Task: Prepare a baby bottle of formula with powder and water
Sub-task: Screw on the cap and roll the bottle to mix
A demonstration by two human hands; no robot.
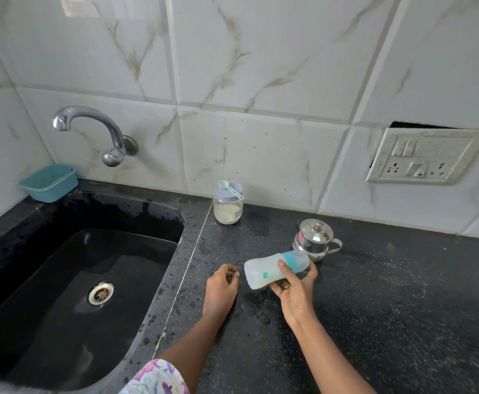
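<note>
My right hand (295,288) grips a translucent baby bottle (264,273) with a teal collar, tipped on its side above the black counter, base pointing left; milky liquid lies inside. My left hand (222,288) rests on the counter just left of the bottle, fingers curled; whether it holds anything small is unclear. A clear jar of white powder (228,210) with a lilac lid stands by the wall, a mint scoop (229,189) lying on the lid. A small lidded steel pot (313,237) stands behind the bottle.
A black sink (76,294) with a drain lies to the left under a chrome wall tap (90,129). A teal tub (49,182) sits on the sink's back corner. A socket plate (425,156) hangs on the tiled wall. The counter (403,308) is wet in spots.
</note>
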